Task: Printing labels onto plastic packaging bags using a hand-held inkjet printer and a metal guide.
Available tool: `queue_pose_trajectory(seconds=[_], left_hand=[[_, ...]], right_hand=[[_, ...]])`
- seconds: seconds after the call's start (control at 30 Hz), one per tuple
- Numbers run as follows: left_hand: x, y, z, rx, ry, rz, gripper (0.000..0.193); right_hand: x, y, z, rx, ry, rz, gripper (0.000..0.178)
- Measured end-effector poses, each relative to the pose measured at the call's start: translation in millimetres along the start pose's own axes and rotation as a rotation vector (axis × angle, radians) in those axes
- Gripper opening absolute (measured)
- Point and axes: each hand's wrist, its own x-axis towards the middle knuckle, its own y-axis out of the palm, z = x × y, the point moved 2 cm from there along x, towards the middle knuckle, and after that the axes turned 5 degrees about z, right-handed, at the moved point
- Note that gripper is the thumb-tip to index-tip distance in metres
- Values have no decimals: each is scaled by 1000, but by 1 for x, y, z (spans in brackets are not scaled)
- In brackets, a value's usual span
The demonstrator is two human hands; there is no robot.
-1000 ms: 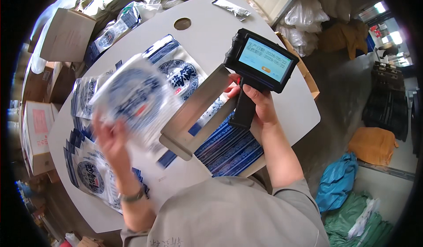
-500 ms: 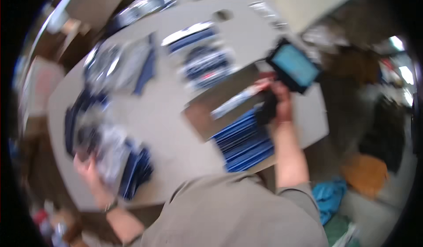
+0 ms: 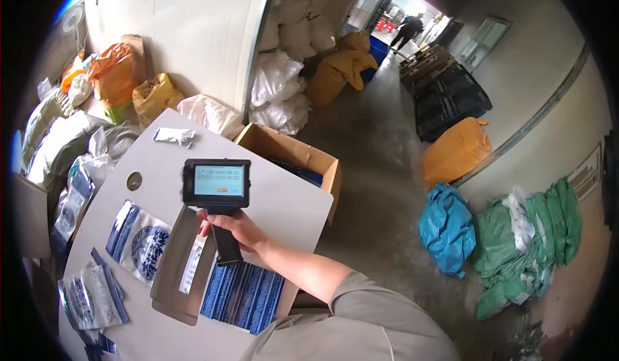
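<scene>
**Handheld printer gripped over the white table**

Head view: the right hand (image 3: 237, 229) is wrapped tight around the black handle of a handheld printer (image 3: 216, 190), whose lit blue screen faces up, left of centre in the frame. It hovers above a grey metal tray (image 3: 175, 264) lying on the white table (image 3: 284, 206). A stack of blue patterned pouches (image 3: 244, 294) sits just right of the tray, low in the frame; another blue-and-white pouch (image 3: 140, 245) lies to its left. An open cardboard box (image 3: 303, 161) stands at the table's upper right edge. The left hand is out of sight.
</scene>
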Motion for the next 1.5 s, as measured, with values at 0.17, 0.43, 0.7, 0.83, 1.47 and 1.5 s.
queue_pose_trajectory(seconds=[0.17,0.43,0.7,0.83,1.47,1.5], left_hand=[[-2,130,-87,-925,-444,538,55],[38,180,-108,-749,-332,328,39],[8,182,-84,-667,-376,318,39],[5,172,-96,-462,-376,396,39],[13,170,-98,-48,-305,511,44],[12,171,-98,-10,-329,528,43]], right_hand=[[4,-3,-23,-262,-14,19,32],[-4,21,33,-399,29,-171,44],[-19,-4,16,-344,39,-196,53],[-19,-7,18,-318,30,-222,54],[-30,45,44,-709,315,-42,32],[-33,48,43,-698,351,-11,26]])
